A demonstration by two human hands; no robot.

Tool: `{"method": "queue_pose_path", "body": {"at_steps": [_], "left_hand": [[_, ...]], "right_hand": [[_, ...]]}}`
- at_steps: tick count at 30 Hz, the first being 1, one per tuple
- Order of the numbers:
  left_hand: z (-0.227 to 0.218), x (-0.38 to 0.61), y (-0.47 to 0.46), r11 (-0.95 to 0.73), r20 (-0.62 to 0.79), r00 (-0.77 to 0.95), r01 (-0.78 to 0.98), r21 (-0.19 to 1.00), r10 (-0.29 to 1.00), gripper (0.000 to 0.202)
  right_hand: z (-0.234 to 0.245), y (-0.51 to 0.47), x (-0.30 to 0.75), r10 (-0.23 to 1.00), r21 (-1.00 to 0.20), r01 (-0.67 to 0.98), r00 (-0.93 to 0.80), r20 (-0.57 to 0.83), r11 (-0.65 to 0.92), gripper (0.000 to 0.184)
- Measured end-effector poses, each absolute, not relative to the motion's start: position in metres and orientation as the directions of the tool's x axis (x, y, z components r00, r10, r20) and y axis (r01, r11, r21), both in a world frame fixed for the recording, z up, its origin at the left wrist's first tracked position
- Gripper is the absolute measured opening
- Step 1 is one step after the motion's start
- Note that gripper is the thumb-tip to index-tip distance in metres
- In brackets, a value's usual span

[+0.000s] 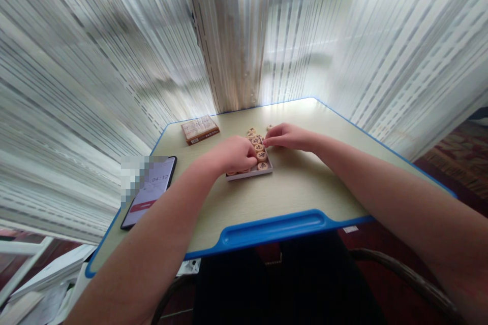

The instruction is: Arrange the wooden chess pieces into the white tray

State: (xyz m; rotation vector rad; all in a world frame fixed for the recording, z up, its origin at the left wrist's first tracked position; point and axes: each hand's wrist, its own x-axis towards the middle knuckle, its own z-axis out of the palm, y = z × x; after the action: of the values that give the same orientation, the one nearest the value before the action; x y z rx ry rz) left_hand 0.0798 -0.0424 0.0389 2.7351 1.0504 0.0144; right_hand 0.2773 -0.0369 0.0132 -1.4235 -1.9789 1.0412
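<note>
1. We see the shallow tray (pixel 249 177) near the middle of the table (pixel 297 193), with round pieces (pixel 262 166) in a row down its right side, character faces up.
2. Our left hand (pixel 239 153) reaches over the tray's left part, fingers curled down; the hand itself hides most of the tips, so we cannot tell whether they grip a piece.
3. Our right hand (pixel 288 137) is at the tray's far right, thumb and fingers narrow, close to the row; we cannot tell if anything sits between them.
4. A few loose discs (pixel 251 130) lie just beyond the tray's far end.
5. We judge the pieces light, hard and stiff, probably wood: little risk of breaking, though smooth rims may slip or roll.
6. We would take one by opposite sides of its rim, thumb against forefinger; inside the tray, where neighbours crowd it, pressing the top face and sliding seems easier.
7. The tray looks like thin card, so we would steady it low along a wall, without squeezing.
</note>
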Motion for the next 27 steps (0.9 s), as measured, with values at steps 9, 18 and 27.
{"method": "queue_pose_path", "body": {"at_steps": [9, 18, 27], "left_hand": [[0.038, 0.078, -0.041, -0.740, -0.069, 0.768, 0.633, 0.228, 0.636, 0.026], [0.039, 0.079, -0.042, -0.758, -0.058, 0.779, 0.623, 0.192, 0.625, 0.028], [0.041, 0.077, -0.042, -0.711, -0.051, 0.727, 0.682, 0.170, 0.685, 0.025]], "right_hand": [[0.026, -0.046, 0.274, 0.821, -0.723, 0.588, -0.568, -0.052, 0.361, 0.033], [0.015, -0.043, 0.268, 0.815, -0.694, 0.605, -0.578, -0.046, 0.390, 0.026], [0.020, -0.048, 0.265, 0.849, -0.741, 0.569, -0.528, 0.004, 0.357, 0.019]]}}
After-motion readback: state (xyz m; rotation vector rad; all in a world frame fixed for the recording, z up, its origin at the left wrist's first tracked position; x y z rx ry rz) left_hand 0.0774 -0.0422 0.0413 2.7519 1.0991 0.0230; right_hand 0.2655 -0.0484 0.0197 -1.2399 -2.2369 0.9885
